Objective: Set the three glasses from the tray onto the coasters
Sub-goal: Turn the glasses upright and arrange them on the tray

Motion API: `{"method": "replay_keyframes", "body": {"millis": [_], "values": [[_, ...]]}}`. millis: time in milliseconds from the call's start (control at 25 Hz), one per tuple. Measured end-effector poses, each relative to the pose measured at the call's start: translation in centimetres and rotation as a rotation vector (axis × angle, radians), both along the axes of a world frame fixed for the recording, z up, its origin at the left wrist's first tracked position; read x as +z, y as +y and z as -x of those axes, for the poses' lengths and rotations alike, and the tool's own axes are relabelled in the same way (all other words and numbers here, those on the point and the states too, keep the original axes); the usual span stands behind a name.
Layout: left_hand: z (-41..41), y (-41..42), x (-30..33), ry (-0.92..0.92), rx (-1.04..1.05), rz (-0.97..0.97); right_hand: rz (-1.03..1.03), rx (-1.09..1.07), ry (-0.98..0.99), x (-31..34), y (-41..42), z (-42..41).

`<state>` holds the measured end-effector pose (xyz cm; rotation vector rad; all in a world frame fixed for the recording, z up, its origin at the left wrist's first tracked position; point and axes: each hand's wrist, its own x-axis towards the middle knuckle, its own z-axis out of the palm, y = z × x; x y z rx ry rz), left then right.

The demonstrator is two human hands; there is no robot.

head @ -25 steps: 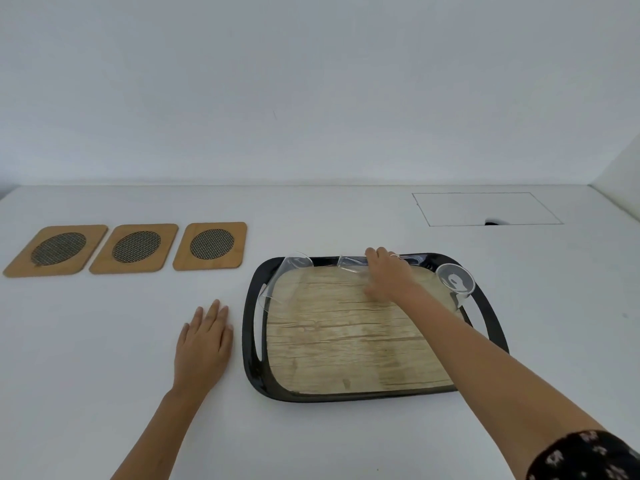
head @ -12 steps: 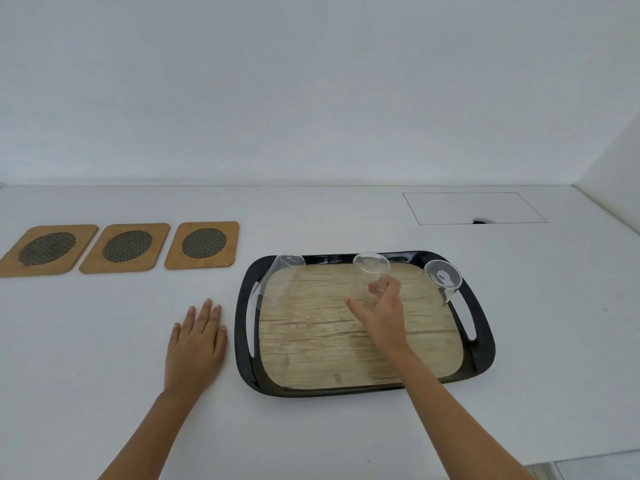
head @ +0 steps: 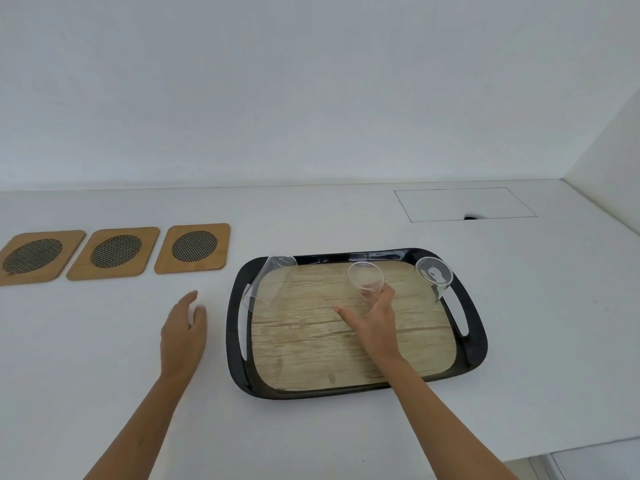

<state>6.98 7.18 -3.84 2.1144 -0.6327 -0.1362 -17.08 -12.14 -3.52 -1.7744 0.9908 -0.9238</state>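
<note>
Left coaster [head: 33,256]: square bamboo with a dark round mesh centre, at the far left of the white table [head: 104,358], partly cut off by the picture's edge.
Middle coaster [head: 114,252]: same kind, just beside the first, bare.
Right coaster [head: 193,247]: same kind, nearest the tray, bare.
Left hand [head: 183,332]: between the coasters and the tray, just beside the tray's left rim, fingers loose and unclenched, grasping nothing; whether it touches the table cannot be told.
Tray [head: 239,368]: black rim with a slot handle at each end and a pale wood-grain floor, lying right of the coasters.
Left glass [head: 268,284]: clear, at the tray's far-left corner, its mouth facing the near left.
Middle glass [head: 367,280]: clear, mouth facing the camera, grasped by its lower part in the right hand over the far middle of the tray.
Right hand [head: 375,322]: reaching over the tray's floor, fingers wrapped around the middle glass.
Right glass [head: 434,271]: clear, at the tray's far-right corner, next to the right handle slot.
Hatch [head: 464,204]: thin rectangular outline in the table, beyond the tray to the right.
</note>
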Motion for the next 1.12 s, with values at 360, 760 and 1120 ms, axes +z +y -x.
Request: {"method": "replay_keyframes", "body": {"millis": [360, 760, 1120], "values": [[3.5, -10.0, 3.9, -0.266, -0.288, -0.225, -0.148, 0.034, 0.052, -1.0, 0.8, 2.0], [3.7, -11.9, 1.9, -0.205, -0.329, -0.53, 0.238, -0.034, 0.571, -2.0, 1.5, 7.1], [5.9, -9.9, 1.7, -0.012, -0.295, -0.001, 0.413, 0.172, 0.854, -2.8, 1.6, 8.8]]}}
